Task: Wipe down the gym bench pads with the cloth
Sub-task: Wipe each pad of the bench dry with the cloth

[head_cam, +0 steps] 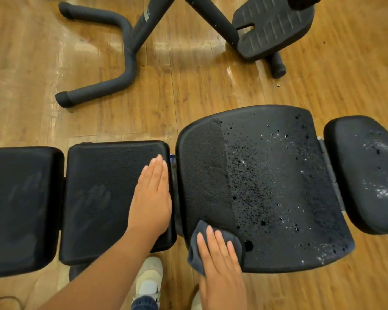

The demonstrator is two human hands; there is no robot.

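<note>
Head view, steeply downward, close over bench pads [267,186]

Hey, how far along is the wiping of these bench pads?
Roughly midway. The two left pads look dry, with only smudges. In hand: the right hand presses the cloth on the near edge of the big pad, whose left strip looks wiped. Left: droplets over the rest of that pad, and the far-right pad. The left hand rests flat on a left pad.

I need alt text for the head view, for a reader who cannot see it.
The right hand presses a cloth on a wet black pad; the left hand lies flat on the next pad.
</note>
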